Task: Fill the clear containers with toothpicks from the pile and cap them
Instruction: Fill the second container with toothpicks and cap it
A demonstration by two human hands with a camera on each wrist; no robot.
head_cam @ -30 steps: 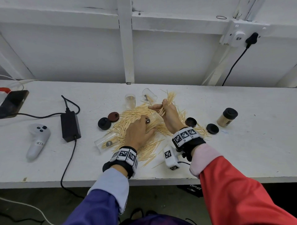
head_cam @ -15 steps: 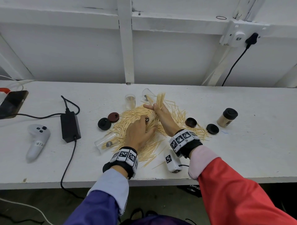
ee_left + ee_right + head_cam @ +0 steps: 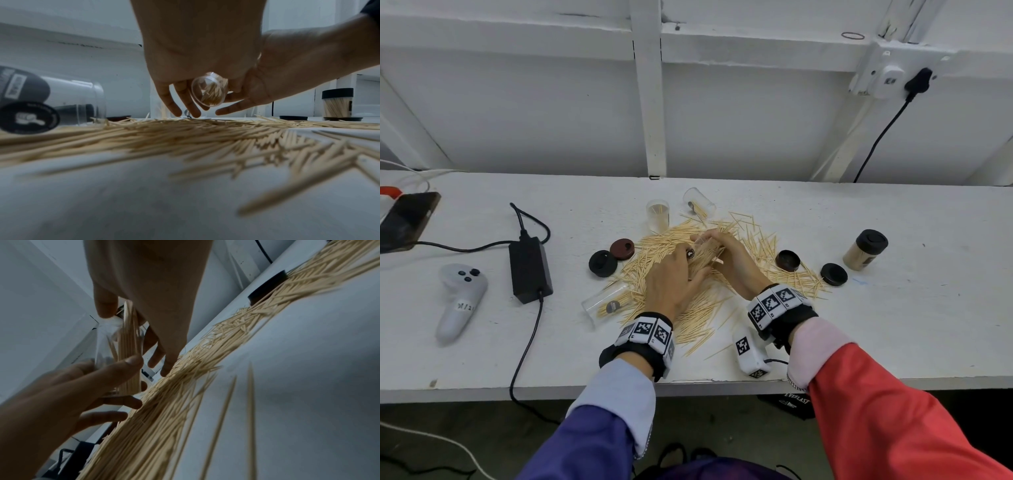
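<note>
Lowered since before, both hands [image 3: 700, 263] grip the tilted container [image 3: 208, 89], mouth up-right.

Head camera looks down across the toothpick pile [image 3: 722, 274]. Both wrist cameras sit low beside it, sharing the held clear container [image 3: 208, 89].

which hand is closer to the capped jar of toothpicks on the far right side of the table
Right. The right hand works at the middle of the pile, on the capped jar's side; the left hand sits beyond it, farther away.

a clear container [image 3: 703, 251] (tilted, partly filled with toothpicks) sits above the toothpick pile [image 3: 654, 274].
</note>
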